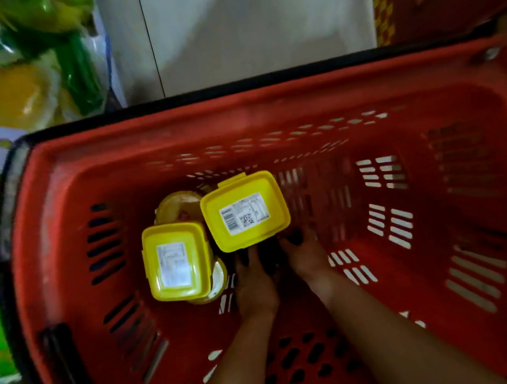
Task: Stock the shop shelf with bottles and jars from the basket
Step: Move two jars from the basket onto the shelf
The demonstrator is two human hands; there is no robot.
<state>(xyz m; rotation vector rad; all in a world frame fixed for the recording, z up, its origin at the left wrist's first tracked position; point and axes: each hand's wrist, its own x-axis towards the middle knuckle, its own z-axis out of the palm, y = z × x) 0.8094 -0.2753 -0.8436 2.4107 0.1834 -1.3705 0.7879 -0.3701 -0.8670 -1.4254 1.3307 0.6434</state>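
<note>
Risk: jar [245,212] slips or knocks second jar [173,261] as we lift from basket [268,97] | left hand [254,281], right hand [304,255] at its side, fingers hidden, grip unclear

Barcode and QR sticker [244,213] on yellow lid [273,190], print illegible

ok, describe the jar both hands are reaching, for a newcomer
Inside the red basket, two yellow-lidded jars sit left of centre. Take the right jar. Unlike the left jar, its label shows a clear barcode and QR code.
</note>
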